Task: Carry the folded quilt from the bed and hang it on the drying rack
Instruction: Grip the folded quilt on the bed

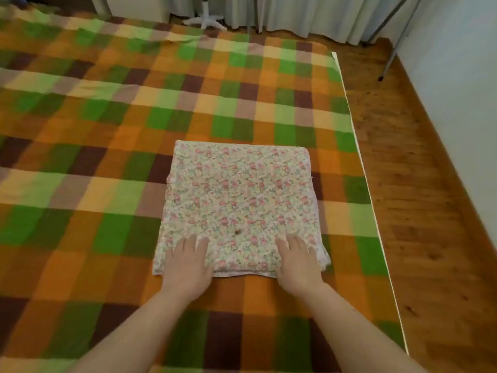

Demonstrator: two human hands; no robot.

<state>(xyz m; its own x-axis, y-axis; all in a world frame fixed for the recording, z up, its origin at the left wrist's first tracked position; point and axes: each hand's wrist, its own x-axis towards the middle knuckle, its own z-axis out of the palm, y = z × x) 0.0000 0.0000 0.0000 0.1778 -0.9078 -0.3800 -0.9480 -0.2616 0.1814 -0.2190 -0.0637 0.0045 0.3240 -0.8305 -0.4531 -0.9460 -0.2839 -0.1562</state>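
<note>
The folded quilt (239, 200), white with small pink flowers, lies flat as a square on the bed (94, 135), which is covered in an orange, green and brown check blanket. My left hand (188, 265) rests palm down on the quilt's near left edge, fingers spread. On the near right edge my right hand (297, 261) lies the same way. Neither hand has lifted the cloth. The grey metal legs of the drying rack (390, 49) stand at the far right corner by the wall.
A wooden floor (419, 211) runs along the bed's right side up to a pale wall (462, 103). White curtains (295, 14) hang beyond the bed's far end, with a white fan base (205, 21) in front of them.
</note>
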